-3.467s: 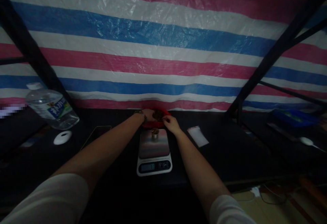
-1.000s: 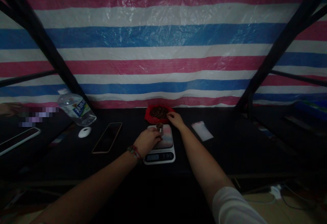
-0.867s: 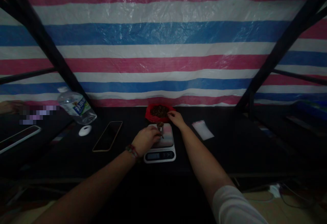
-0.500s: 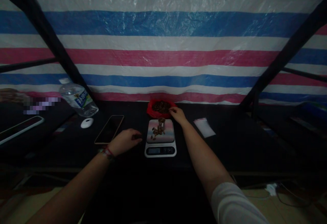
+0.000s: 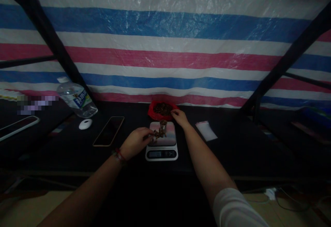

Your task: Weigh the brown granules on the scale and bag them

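Observation:
A white kitchen scale [image 5: 170,139] with a lit display sits in front of me. On its plate stand a small metal-looking cup [image 5: 163,125] holding brown contents and a loose pile of brown seed-like pieces [image 5: 160,134]. My left hand [image 5: 137,140] reaches over the plate's left edge, thumb and fingers slightly apart, fingertips at the pile. Behind the scale lies a red plastic bag [image 5: 152,114], its mouth spread around many dark brown pieces [image 5: 162,108]. My right hand [image 5: 180,118] pinches the bag's right rim.
Left of the scale lie a phone [image 5: 109,131], a white oval mouse-like object [image 5: 85,124] and a plastic bottle [image 5: 77,97]. Another phone [image 5: 19,127] is farther left. A small clear bag [image 5: 207,131] lies right. Black frame bars [image 5: 284,63] slant beside the striped sheet.
My left hand has moved right, from beside the scale to the pieces on its plate. My right hand stays at the red bag's rim. The view has shifted slightly.

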Tool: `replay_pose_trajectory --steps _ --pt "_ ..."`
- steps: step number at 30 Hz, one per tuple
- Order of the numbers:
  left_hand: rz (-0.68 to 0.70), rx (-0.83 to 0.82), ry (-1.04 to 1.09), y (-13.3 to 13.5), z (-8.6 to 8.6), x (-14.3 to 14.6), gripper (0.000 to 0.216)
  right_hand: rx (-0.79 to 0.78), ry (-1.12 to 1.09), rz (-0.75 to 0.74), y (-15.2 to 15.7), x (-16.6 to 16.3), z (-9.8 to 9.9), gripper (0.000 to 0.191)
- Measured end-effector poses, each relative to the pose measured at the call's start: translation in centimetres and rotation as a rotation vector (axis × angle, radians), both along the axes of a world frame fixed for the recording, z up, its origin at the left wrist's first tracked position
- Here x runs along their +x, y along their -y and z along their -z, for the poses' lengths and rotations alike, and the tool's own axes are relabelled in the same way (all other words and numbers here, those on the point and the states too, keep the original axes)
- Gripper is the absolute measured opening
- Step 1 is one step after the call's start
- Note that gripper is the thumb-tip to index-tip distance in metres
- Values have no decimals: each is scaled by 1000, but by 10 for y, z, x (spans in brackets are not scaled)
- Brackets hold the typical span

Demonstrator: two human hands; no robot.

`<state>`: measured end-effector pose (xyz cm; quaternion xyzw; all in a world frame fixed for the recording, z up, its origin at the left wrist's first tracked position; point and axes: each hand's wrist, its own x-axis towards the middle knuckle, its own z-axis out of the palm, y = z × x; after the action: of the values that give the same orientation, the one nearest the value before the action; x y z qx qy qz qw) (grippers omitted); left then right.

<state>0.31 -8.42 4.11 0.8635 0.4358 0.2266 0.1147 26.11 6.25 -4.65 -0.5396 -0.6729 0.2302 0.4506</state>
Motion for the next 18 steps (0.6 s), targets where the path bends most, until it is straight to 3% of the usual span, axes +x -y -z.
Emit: replay_pose_trajectory --steps 10,18 --pt "105 195 -40 -57 -8 27 23 2 5 5 2 -1 -3 19" --pt "159 168 -41 -69 2 28 24 7 -22 0 1 -1 -3 19"
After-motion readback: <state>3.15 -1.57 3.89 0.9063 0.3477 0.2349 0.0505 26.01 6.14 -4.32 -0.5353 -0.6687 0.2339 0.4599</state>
